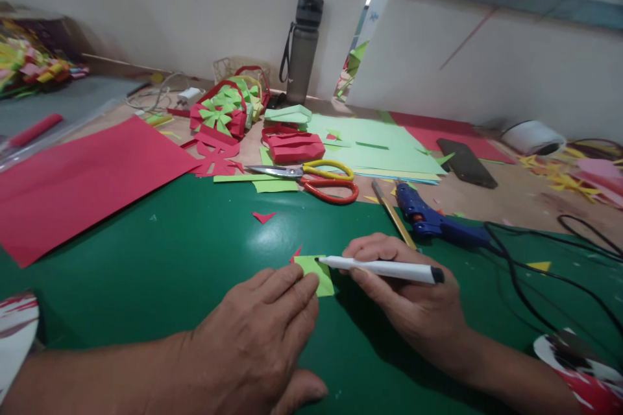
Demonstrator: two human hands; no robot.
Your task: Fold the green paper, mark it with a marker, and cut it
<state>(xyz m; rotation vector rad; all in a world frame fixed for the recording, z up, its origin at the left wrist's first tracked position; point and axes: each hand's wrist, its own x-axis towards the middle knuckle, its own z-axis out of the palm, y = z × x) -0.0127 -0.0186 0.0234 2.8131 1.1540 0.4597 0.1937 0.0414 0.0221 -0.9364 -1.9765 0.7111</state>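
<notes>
My left hand (263,331) lies flat on the green mat (170,259), its fingertips pressing down a small light-green paper piece (318,271). My right hand (409,298) holds a white marker pen (384,268) with a black cap end, its tip touching the upper edge of that paper. A tiny red scrap (296,253) lies just behind the paper.
Behind the hands lie scissors (316,178) with yellow and red handles, a blue glue gun (433,220) with black cable, a pencil (394,214), a phone (466,162), a large red sheet (82,175), light-green sheets (379,149), folded paper crafts (224,113) and a grey bottle (302,45).
</notes>
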